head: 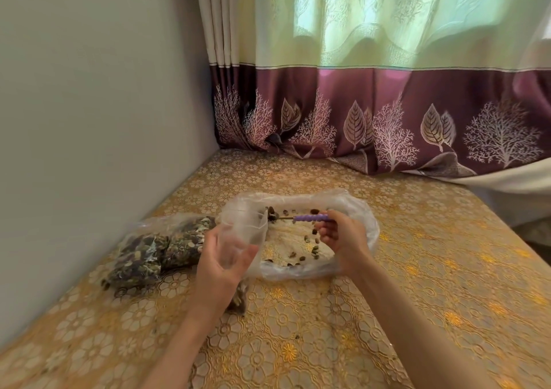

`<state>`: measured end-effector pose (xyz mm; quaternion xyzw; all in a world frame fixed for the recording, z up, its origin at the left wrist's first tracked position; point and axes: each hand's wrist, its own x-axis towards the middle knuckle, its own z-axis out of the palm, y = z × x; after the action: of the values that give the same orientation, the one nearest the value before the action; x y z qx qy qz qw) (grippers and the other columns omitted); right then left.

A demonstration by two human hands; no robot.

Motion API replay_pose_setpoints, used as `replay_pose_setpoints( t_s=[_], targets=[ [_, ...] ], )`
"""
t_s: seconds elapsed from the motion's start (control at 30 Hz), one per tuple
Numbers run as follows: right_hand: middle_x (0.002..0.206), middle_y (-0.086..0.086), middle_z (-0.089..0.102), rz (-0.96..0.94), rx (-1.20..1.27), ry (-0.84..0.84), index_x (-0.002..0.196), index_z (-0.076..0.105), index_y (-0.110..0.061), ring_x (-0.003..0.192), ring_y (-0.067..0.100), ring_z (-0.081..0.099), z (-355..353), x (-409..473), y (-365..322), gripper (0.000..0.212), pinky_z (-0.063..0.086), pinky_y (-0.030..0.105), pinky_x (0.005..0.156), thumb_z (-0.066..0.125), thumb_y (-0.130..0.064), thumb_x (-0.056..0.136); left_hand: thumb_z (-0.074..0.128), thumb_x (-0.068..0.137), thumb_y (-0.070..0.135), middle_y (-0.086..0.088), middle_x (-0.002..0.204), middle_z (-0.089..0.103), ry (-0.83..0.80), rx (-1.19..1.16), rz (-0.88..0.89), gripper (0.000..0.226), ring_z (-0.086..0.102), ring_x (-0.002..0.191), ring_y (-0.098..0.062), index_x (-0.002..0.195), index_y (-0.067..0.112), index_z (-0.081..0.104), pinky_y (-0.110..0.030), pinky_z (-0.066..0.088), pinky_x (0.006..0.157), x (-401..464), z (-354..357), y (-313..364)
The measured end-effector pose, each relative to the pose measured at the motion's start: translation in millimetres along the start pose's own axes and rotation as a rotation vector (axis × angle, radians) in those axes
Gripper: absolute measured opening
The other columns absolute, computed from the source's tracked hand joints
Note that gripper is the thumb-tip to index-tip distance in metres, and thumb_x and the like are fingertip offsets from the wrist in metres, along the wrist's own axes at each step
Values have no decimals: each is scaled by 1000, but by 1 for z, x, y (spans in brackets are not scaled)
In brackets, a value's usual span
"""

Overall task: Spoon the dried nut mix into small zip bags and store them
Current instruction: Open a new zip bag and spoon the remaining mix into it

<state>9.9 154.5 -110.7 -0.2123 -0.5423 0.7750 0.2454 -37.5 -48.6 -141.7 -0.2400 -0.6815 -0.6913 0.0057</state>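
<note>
My left hand [223, 265] holds a small clear zip bag [249, 233] upright with its mouth open. My right hand [340, 239] grips a spoon [307, 218] by its purple ridged handle; the bowl carries a few dark nut pieces at the small bag's mouth. Under both lies a large clear plastic bag [357, 209] spread wide, with only a scatter of nut mix [310, 241] left on its floor. Filled small bags of nut mix [158, 248] lie in a clear bag at the left.
The table [417, 269] has a gold floral cover and butts against a grey wall [89, 120] on the left. A purple-and-green curtain [387, 120] hangs over its far edge. Something dark with nut pieces [238, 297] lies under my left wrist.
</note>
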Motion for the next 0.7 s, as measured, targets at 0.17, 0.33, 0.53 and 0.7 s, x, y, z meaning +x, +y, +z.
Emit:
replay_pose_setpoints(
  t_s=[0.17, 0.33, 0.53, 0.7],
  targets=[
    [57, 2, 65, -147, -32, -1, 76, 64, 0, 48, 10, 47, -5, -7, -23, 22, 35, 16, 41, 47, 0, 90, 70, 47, 76, 5, 110, 63, -5, -1, -11, 97, 65, 92, 0, 123, 23, 44, -16, 53, 66, 0, 0, 1],
    [55, 1, 63, -255, 1, -78, 73, 62, -1, 45, 10, 45, -1, -21, -55, 24, 32, 16, 39, 47, -3, 92, 70, 46, 77, 11, 108, 61, -7, -4, -2, 105, 65, 87, 4, 129, 18, 43, -10, 50, 62, -2, 2, 5],
    [59, 5, 60, -302, -39, -158, 78, 65, 1, 47, 10, 47, 3, -42, -68, 24, 35, 16, 40, 50, -9, 93, 68, 44, 80, 19, 97, 65, 11, 5, -22, 109, 64, 87, 8, 132, 21, 43, -9, 49, 62, -2, 1, 4],
    [61, 4, 63, -377, -182, -291, 83, 67, -2, 48, 10, 50, 6, -55, -69, 19, 38, 15, 41, 51, -5, 93, 64, 47, 82, 38, 90, 62, 9, 55, -8, 106, 57, 88, 20, 133, 23, 40, -3, 45, 64, -1, -2, 1]
  ],
)
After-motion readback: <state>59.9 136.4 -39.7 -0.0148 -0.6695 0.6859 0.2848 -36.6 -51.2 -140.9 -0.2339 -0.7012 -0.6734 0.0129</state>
